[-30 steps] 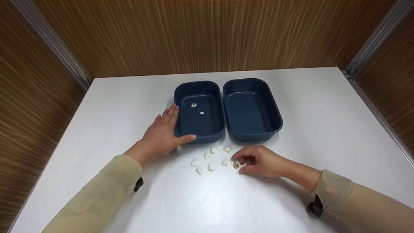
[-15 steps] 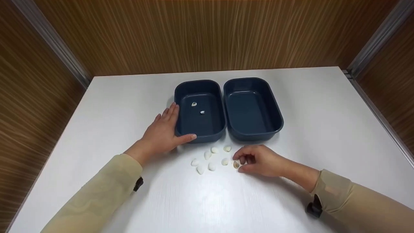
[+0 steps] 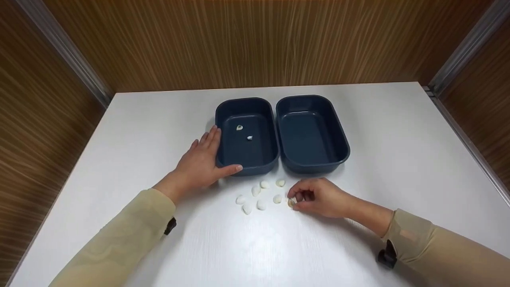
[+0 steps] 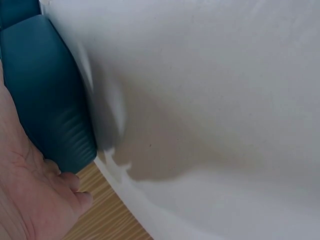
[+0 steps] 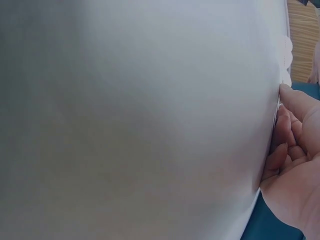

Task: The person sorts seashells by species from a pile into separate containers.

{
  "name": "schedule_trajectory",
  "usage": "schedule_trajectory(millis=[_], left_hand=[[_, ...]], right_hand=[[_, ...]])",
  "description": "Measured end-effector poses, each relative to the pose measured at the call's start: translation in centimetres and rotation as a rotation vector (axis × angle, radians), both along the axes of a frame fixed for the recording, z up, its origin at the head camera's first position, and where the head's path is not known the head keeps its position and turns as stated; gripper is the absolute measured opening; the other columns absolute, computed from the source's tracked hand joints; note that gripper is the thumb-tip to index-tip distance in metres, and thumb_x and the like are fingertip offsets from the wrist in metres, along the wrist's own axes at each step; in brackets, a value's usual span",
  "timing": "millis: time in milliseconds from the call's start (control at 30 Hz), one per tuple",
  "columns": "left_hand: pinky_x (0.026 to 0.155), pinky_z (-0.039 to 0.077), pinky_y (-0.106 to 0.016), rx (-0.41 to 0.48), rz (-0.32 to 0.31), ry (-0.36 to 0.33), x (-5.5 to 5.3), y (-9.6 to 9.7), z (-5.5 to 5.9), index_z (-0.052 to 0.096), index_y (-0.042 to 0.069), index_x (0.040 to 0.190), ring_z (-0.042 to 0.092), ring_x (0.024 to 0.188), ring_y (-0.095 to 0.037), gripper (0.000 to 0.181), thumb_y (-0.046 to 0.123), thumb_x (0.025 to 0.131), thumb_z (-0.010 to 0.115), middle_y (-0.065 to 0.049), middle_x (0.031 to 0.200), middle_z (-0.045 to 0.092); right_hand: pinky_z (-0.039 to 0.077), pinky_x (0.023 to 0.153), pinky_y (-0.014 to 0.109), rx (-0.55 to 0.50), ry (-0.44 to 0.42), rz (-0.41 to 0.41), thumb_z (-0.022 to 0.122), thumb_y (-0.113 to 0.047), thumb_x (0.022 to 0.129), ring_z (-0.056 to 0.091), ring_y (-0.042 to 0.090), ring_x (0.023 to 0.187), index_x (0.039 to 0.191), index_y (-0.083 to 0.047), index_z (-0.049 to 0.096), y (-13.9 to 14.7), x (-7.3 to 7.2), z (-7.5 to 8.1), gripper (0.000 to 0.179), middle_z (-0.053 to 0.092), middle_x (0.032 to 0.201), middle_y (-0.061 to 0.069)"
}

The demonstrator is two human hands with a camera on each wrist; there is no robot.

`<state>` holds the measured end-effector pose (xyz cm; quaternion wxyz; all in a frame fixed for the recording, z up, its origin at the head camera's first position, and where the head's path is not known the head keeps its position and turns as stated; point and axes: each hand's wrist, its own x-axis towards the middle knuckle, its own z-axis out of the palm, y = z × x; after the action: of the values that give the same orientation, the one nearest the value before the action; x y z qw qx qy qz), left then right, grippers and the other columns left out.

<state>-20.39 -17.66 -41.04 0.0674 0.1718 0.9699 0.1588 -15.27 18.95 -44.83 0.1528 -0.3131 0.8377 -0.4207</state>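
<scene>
- Our landmark is the left tray, a dark blue tub upright on the white table; we see two small shells lying apart on its floor.
- Against that tray's outer left side we find the left hand, its fingers fairly straight and side by side, its thumb spread across the near rim. It is wide apart and curls round nothing; we judge that it lies there to steady the tray.
- In front of the left tray, off to its right, we see the right hand. Its thumb and forefinger bend in from either side of the brownish shell, nearly meeting, with the thumb partly covering it. We take this for a fingertip pinch, which suits so small a piece; whether the shell is clear of the table we cannot tell.
- Seven white shells are strewn just in front of the left tray and a little to its right. Spaced apart as they are, we think each can be taken singly.
- Just right of the left tray is the right tray, set close alongside, perhaps so that both are within easy reach.
- Behind the left tray, past the table's far edge, we see a wood-grain panel.
</scene>
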Motion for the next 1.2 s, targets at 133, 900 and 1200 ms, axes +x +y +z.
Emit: schedule_trajectory(millis=[133,900,1200], left_hand=[[0.13,0.008,-0.054,-0.001,0.002,-0.008,-0.03,0.08,0.05,-0.001,0.005,0.169,0.006,0.163,-0.032,0.13,0.096,0.086,0.041,-0.01,0.178,-0.003],[0.13,0.008,-0.055,-0.001,-0.005,-0.015,-0.04,-0.15,-0.02,-0.001,0.003,0.169,0.004,0.163,-0.033,0.131,0.095,0.086,0.041,-0.012,0.177,-0.004],[0.13,0.01,-0.054,0.018,-0.005,-0.003,0.21,-0.08,0.22,0.001,0.004,0.169,0.007,0.163,-0.032,0.129,0.094,0.087,0.044,-0.012,0.178,-0.001]], right_hand=[[0.046,0.068,0.018,-0.009,-0.001,0.003,0.083,-0.006,0.091,0.055,0.006,0.074,0.108,-0.006,0.077,0.03,0.1,0.0,0.018,0.065,0.085,-0.006],[0.047,0.067,0.018,0.009,0.047,0.033,0.085,-0.006,0.09,0.055,0.005,0.073,0.107,-0.009,0.078,-0.08,-0.03,-0.14,0.019,0.065,0.085,-0.008],[0.047,0.068,0.018,-0.009,0.054,0.05,0.082,-0.008,0.093,0.056,0.007,0.074,0.105,-0.01,0.078,-0.21,-0.02,0.06,0.012,0.065,0.084,-0.007]])
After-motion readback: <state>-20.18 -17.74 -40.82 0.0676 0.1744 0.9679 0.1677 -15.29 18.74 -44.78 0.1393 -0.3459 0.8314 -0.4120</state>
